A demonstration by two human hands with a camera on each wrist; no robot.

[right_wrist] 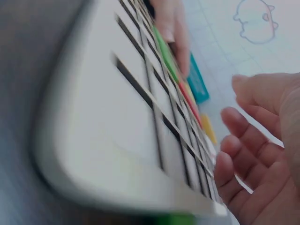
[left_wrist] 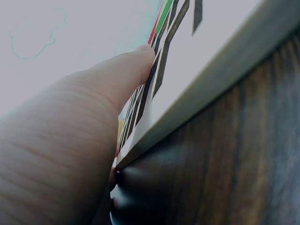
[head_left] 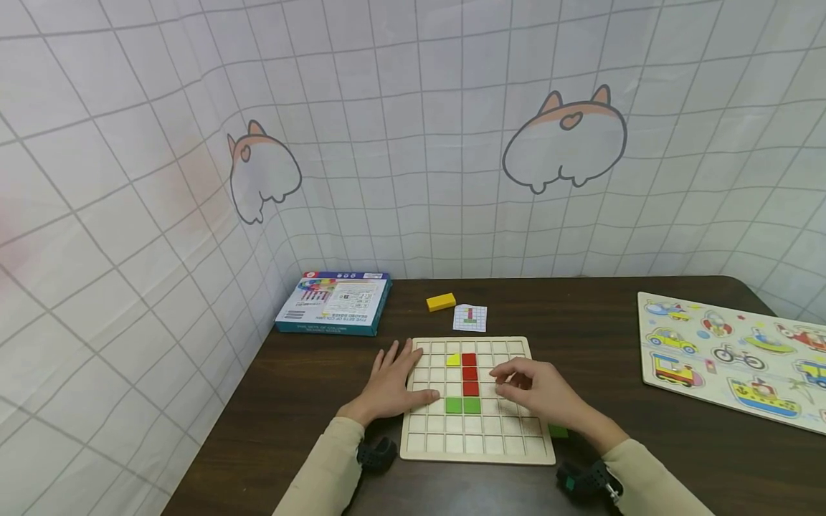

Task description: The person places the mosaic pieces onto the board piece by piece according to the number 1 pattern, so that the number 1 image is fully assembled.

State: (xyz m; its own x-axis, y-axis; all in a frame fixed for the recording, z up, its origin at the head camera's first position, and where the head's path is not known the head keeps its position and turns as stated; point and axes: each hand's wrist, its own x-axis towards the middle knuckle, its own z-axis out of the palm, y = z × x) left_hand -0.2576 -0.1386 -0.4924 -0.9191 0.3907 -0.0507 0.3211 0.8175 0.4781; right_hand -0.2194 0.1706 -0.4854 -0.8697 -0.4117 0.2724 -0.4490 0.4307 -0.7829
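Observation:
A wooden grid board [head_left: 435,444] lies on the table. Its cells hold a yellow tile [head_left: 454,360], a column of three red tiles [head_left: 470,373] and, below it, two green tiles [head_left: 462,405] side by side. My left hand [head_left: 387,387] rests on the board's left edge with fingers spread; its thumb [left_wrist: 126,70] lies along the surface in the left wrist view. Over the right part of the board hovers my right hand [head_left: 538,390]. In the right wrist view its fingers [right_wrist: 251,140] are loosely bent, apart from the thumb, and nothing is between them.
Behind the board lie a yellow block [head_left: 441,302] and a small pattern card [head_left: 470,318]. A boxed set [head_left: 335,304] sits at the back left. At the right is a picture puzzle board [head_left: 703,373]. Something green [head_left: 558,431] shows under the right forearm, beside the grid board.

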